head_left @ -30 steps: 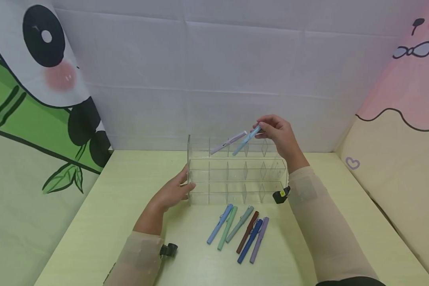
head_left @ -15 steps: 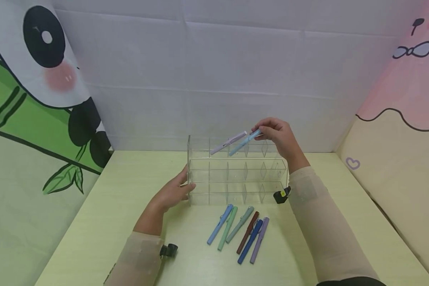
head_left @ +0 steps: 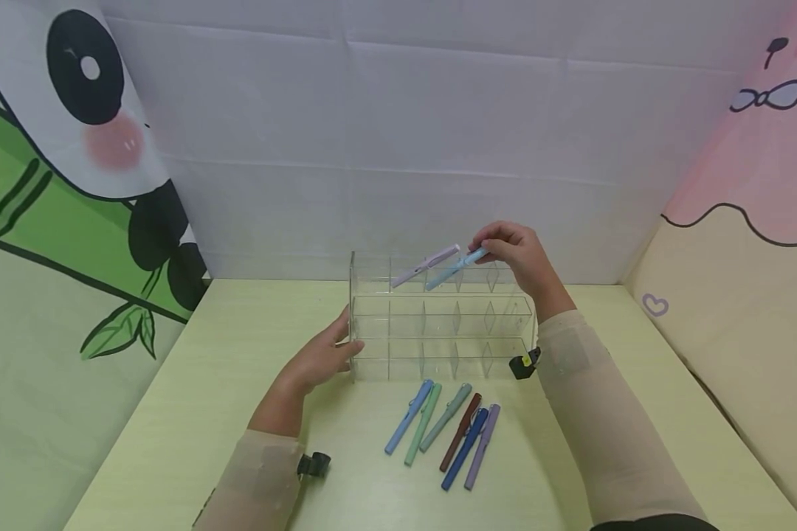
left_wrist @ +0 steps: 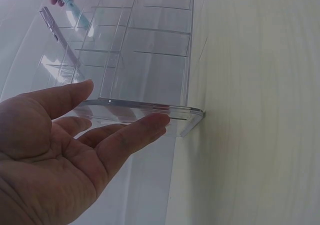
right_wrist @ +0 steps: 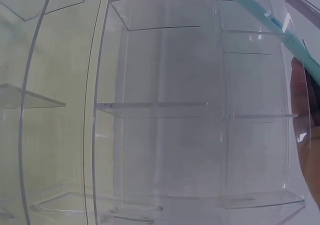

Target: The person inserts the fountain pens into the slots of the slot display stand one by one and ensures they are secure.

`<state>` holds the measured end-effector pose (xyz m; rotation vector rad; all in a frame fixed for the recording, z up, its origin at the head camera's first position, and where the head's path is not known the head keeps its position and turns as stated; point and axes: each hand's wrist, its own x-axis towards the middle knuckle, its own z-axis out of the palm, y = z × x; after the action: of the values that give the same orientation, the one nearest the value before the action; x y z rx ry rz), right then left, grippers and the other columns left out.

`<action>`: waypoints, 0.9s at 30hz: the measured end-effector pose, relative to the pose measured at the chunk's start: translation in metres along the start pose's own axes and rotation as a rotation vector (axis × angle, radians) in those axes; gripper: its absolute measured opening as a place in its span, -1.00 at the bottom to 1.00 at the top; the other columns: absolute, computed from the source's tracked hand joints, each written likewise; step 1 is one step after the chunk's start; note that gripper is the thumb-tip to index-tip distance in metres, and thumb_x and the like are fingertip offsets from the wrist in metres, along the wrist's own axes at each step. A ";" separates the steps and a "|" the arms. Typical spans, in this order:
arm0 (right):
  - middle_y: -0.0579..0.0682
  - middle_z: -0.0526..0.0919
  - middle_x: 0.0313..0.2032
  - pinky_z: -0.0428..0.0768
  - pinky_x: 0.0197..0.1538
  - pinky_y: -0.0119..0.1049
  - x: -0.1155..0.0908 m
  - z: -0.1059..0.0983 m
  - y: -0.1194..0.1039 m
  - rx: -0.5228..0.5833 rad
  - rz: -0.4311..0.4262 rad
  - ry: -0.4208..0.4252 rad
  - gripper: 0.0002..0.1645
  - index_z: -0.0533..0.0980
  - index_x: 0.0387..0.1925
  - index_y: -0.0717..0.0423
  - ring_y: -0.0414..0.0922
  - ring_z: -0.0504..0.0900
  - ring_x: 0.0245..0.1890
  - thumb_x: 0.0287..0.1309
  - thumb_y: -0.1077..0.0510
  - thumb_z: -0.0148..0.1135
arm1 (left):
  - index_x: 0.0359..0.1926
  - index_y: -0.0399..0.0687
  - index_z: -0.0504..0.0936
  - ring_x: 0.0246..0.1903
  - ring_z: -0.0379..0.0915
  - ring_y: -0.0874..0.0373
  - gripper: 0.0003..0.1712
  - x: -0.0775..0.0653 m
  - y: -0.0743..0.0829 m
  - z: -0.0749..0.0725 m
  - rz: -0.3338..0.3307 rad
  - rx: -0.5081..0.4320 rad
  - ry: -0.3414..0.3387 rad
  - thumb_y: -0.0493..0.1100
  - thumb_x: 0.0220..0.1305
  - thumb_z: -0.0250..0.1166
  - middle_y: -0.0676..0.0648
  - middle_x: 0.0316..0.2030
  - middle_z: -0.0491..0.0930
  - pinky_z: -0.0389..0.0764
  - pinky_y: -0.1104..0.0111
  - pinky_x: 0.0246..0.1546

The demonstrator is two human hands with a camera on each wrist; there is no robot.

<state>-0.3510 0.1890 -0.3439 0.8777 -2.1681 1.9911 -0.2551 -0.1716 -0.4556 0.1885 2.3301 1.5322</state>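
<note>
A clear acrylic pen rack (head_left: pixel 438 324) with tiered compartments stands on the table. My left hand (head_left: pixel 322 355) holds its left side panel; in the left wrist view the thumb and fingers (left_wrist: pixel 132 137) lie at the panel's edge. My right hand (head_left: pixel 514 251) pinches a light blue pen (head_left: pixel 453 270) near its upper end. That pen slants down to the left, its lower end at the rack's top rear row. Just left of it a pale lilac pen (head_left: pixel 425 265) leans in the same row. The right wrist view shows only part of the right hand, behind clear acrylic.
In front of the rack several capped pens lie on the table (head_left: pixel 173 442): a blue pen (head_left: pixel 408 417), two green ones, a brown pen (head_left: pixel 460 433), a navy pen (head_left: pixel 465 448) and a purple pen (head_left: pixel 482 446). A white cloth backdrop (head_left: pixel 372 147) rises behind.
My right hand has come down slightly, and the light blue pen slants flatter, its lower end a little further left. My left hand and the pens on the table stay put.
</note>
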 end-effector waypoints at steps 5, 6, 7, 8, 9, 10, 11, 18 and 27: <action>0.13 0.68 -0.24 0.71 -0.07 -0.19 0.000 0.001 -0.002 -0.015 0.009 -0.009 -0.67 0.50 -0.12 0.57 -0.05 0.70 -0.25 0.37 0.25 0.13 | 0.52 0.55 -0.35 0.22 0.43 -0.29 -0.06 0.000 0.001 -0.001 0.007 -0.008 -0.004 0.14 0.44 0.13 -0.12 0.56 -0.20 0.22 -0.22 0.33; 0.14 0.68 -0.24 0.71 -0.06 -0.19 0.000 0.000 -0.003 -0.018 0.009 -0.009 -0.66 0.50 -0.12 0.56 -0.04 0.70 -0.24 0.37 0.24 0.14 | 0.52 0.54 -0.35 0.22 0.42 -0.30 -0.07 0.000 0.001 -0.001 0.009 -0.010 -0.005 0.13 0.45 0.12 -0.13 0.56 -0.20 0.22 -0.22 0.33; 0.15 0.68 -0.24 0.70 -0.06 -0.19 0.001 0.001 -0.003 -0.021 0.006 -0.008 -0.65 0.51 -0.12 0.56 -0.04 0.70 -0.23 0.38 0.22 0.13 | 0.53 0.53 -0.36 0.21 0.43 -0.30 -0.07 0.000 0.002 -0.001 0.007 -0.011 -0.005 0.11 0.46 0.12 -0.13 0.56 -0.20 0.21 -0.22 0.33; 0.17 0.68 -0.22 0.70 -0.04 -0.19 0.001 0.001 -0.003 -0.023 0.006 -0.005 -0.63 0.51 -0.10 0.55 -0.03 0.70 -0.21 0.39 0.19 0.13 | 0.53 0.52 -0.36 0.21 0.43 -0.30 -0.07 0.000 0.002 -0.001 0.004 -0.011 -0.006 0.10 0.46 0.11 -0.13 0.56 -0.21 0.20 -0.22 0.34; 0.18 0.68 -0.20 0.69 -0.03 -0.20 0.001 0.001 -0.003 -0.022 0.008 0.004 -0.60 0.50 -0.08 0.53 -0.02 0.70 -0.18 0.40 0.16 0.12 | 0.53 0.52 -0.36 0.21 0.43 -0.31 -0.07 -0.001 0.003 -0.001 0.000 -0.013 -0.006 0.09 0.46 0.11 -0.13 0.56 -0.21 0.19 -0.22 0.34; 0.19 0.68 -0.17 0.68 0.00 -0.20 0.001 0.000 -0.004 -0.016 0.006 0.015 -0.58 0.50 -0.05 0.51 0.00 0.70 -0.14 0.40 0.13 0.12 | 0.53 0.51 -0.37 0.21 0.43 -0.31 -0.07 -0.001 0.003 -0.001 -0.005 -0.015 -0.008 0.08 0.47 0.11 -0.14 0.56 -0.21 0.19 -0.22 0.35; 0.21 0.67 -0.13 0.66 0.02 -0.21 0.001 0.000 -0.004 -0.010 0.003 0.031 -0.56 0.50 -0.02 0.49 0.01 0.69 -0.10 0.41 0.10 0.11 | 0.53 0.49 -0.37 0.20 0.43 -0.32 -0.07 -0.001 0.003 -0.001 -0.004 -0.014 -0.010 0.08 0.47 0.10 -0.15 0.56 -0.22 0.18 -0.22 0.34; 0.29 0.54 0.14 0.62 0.11 -0.25 -0.014 -0.011 -0.010 0.004 -0.175 0.208 -0.52 0.39 0.22 0.37 0.07 0.59 0.13 0.44 0.12 0.06 | 0.53 0.48 -0.37 0.25 0.38 -0.31 -0.08 -0.003 0.002 0.002 0.003 -0.018 -0.022 0.08 0.48 0.10 -0.13 0.57 -0.23 0.22 -0.20 0.34; 0.34 0.42 0.25 0.59 0.12 -0.27 -0.071 -0.022 -0.029 -0.036 -0.366 0.251 -0.46 0.28 0.34 0.39 0.13 0.49 0.21 0.36 0.34 0.01 | 0.54 0.46 -0.37 0.25 0.39 -0.26 -0.06 -0.001 0.002 0.000 0.004 -0.003 -0.012 0.11 0.46 0.11 -0.13 0.57 -0.23 0.26 -0.16 0.33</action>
<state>-0.2859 0.2356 -0.3448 0.8883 -1.7566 1.7710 -0.2543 -0.1714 -0.4532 0.2011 2.3189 1.5318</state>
